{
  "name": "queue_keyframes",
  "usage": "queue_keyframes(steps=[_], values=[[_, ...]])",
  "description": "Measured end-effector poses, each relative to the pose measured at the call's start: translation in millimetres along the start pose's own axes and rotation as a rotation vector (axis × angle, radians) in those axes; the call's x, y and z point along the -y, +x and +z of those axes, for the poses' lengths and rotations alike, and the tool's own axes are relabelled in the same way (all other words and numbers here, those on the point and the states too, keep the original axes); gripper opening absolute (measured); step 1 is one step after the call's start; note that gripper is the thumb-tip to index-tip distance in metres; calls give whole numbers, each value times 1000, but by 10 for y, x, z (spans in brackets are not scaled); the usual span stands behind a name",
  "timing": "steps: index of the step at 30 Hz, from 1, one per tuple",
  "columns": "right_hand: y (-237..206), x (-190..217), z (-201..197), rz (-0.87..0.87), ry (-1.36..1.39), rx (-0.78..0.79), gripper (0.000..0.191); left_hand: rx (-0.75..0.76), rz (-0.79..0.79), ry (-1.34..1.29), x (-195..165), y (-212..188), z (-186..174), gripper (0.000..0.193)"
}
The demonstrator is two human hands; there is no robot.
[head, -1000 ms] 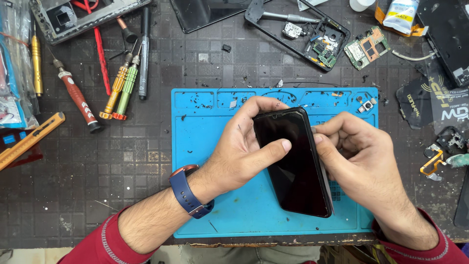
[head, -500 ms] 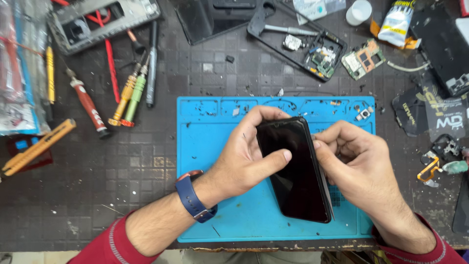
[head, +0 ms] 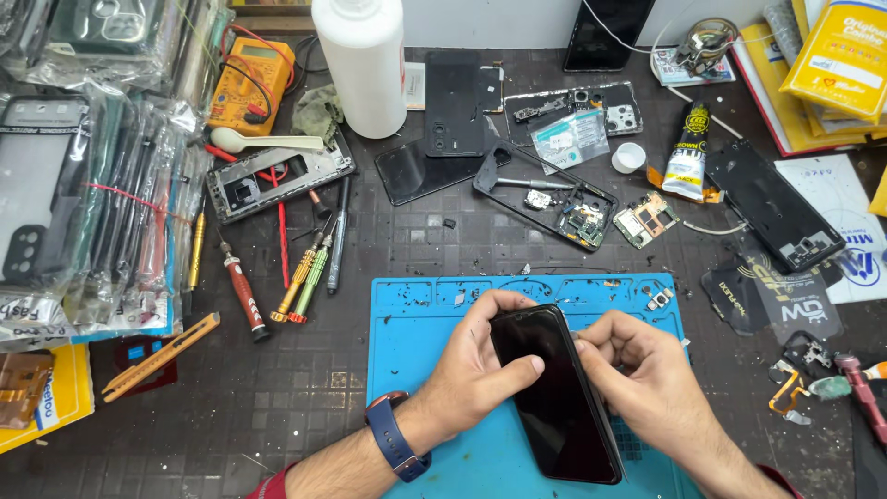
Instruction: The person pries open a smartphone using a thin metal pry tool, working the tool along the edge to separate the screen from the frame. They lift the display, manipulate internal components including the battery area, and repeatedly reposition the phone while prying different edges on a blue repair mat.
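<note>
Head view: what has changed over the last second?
Only the camera tilted up, so the bench's far side with the white bottle came into view. Left hand and right hand still grip the black phone on the blue mat.

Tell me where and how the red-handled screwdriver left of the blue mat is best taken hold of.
Probably grip the red-handled screwdriver by its thick red handle, coming from above with fingers across its width. It lies flat on the dark work mat, and the handle is its widest part, with small gaps on both sides; the thin metal tip gives little purchase.
</note>
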State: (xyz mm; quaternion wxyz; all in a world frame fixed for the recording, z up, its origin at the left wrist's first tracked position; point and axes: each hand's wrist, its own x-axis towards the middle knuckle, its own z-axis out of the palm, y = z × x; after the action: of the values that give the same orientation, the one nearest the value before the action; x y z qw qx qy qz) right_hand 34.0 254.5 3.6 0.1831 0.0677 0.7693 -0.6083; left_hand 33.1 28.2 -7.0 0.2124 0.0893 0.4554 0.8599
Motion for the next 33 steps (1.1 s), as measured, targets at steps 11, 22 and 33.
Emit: queue_keyframes(steps=[11,22,33], values=[[-4,33,5,-14,-26,-5,13,-11,4,8,11,-2,3,51],[-19,55,28,-32,-10,-15,10,0,15,-14,68,5,-38,48],[-25,88,15,-41,-32,-15,10,-10,-2,16,43,28,-26,48]])
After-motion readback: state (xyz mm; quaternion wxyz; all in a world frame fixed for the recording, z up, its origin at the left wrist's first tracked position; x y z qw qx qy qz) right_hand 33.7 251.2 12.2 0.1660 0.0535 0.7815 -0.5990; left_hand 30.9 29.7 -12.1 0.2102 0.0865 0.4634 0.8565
